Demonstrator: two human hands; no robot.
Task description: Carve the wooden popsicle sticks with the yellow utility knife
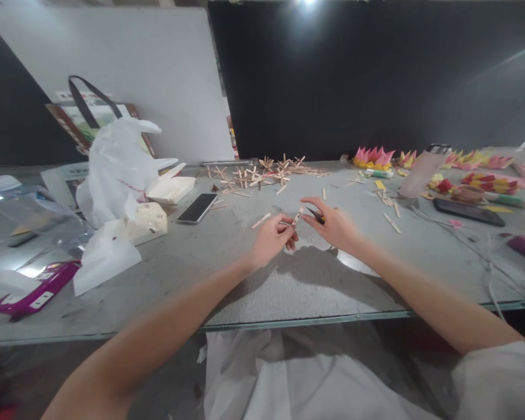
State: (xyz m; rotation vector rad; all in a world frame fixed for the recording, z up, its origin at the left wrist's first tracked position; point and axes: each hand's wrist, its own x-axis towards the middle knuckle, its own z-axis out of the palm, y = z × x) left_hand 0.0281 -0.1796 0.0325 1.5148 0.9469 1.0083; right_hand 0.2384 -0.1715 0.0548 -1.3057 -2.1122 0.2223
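Note:
Near the middle of the grey table (245,280), my left hand (271,238) is closed in a pinch on a small wooden stick piece (296,219). My right hand (332,225) is just to its right, thumb and index finger at the upper end of the piece. A dark, thin tool with a yellow part (317,216) sits in the right hand's curled fingers; its shape is partly hidden. A loose wooden stick (261,220) lies left of my left hand.
Heaped wooden sticks (262,175) lie at the back, a phone (198,208) at left beside a white plastic bag (114,163) and clear bottle (39,210). At right are pink paper flowers (373,157), a bottle (424,170), a dark phone (469,212) and cables.

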